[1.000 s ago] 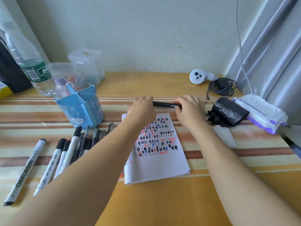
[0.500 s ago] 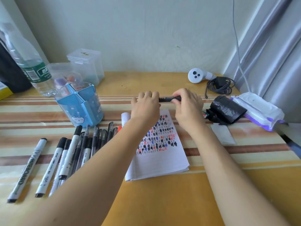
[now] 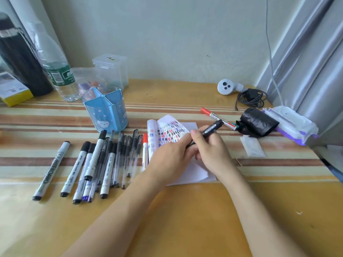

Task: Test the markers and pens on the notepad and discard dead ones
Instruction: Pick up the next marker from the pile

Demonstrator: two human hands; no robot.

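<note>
My right hand (image 3: 213, 151) grips a black marker (image 3: 211, 129), its far end pointing up and to the right. My left hand (image 3: 172, 156) closes on the marker's near end, both hands meeting over the notepad (image 3: 168, 132). The notepad's page is covered with black, red and blue test marks and its top left corner curls up. A red whiteboard marker (image 3: 217, 117) lies behind the hands, next to a black bag (image 3: 258, 122). A row of several markers and pens (image 3: 104, 160) lies left of the notepad.
A blue pen holder (image 3: 105, 112) stands behind the pen row, with clear plastic boxes (image 3: 111, 69), a water bottle (image 3: 57, 71) and a dark flask (image 3: 20, 62) at back left. A wet-wipes pack (image 3: 291, 123), a white device with coiled cable (image 3: 241, 91) and a curtain sit right.
Both hands have pulled the black marker back from the far edge of the notepad towards me. It has turned from lying level to slanting. The red marker behind is now uncovered.
</note>
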